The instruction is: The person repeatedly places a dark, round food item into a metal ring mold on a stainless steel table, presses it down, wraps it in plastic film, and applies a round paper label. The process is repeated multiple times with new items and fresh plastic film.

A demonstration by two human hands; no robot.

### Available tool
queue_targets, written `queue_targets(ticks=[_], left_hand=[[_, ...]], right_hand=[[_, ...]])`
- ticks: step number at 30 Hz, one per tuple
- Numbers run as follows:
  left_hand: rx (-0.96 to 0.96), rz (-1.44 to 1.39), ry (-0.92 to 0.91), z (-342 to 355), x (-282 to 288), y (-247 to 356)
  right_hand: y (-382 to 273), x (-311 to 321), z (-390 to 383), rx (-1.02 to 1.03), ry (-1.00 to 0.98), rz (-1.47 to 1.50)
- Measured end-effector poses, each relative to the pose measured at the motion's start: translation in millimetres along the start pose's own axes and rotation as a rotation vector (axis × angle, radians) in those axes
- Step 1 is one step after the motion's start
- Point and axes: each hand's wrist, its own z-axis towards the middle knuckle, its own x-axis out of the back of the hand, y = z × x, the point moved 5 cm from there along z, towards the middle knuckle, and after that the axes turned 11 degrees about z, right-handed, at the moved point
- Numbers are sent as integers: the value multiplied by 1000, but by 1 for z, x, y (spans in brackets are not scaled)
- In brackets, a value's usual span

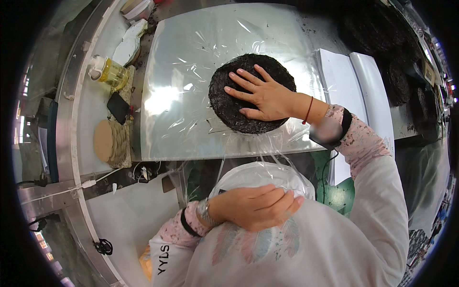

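A round, flat black cake [229, 115] of rough pressed material, perhaps dried seaweed, lies on a shiny sheet-covered worktop [167, 138]. My right hand [263, 97] rests flat on top of it, fingers spread, open. Clear plastic film [267, 152] runs from around the cake over the worktop's near edge toward me, pulled into taut creases. Close to my chest, my left hand [258, 207] is closed, fingers curled, and seems to grip the film's near end; the fingertips partly hide it.
Left of the worktop stand a bottle of yellow liquid [112, 74], a black box-like item [118, 106] and a stack of round tan discs [107, 141]. White paper sheets [339, 86] lie at the right, with stacked dark cakes [397, 79] beyond. A cable [52, 196] crosses at lower left.
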Motion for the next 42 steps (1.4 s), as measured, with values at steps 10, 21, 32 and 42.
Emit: queue_targets(ticks=[10,21,32,42], left_hand=[[1120,-654,259,-59,-28,-87],[810,263,-64,4,-48,-129],[834,266,-195,7,-59,-132],[704,-158,-178,1,-34,-136]], right_hand=[[-35,5,-36,43,-22,55],[-30,32,-50,-6,-256,595],[-158,80,-204,-528,-98,554],[-52,62,-71,-271,208,244]])
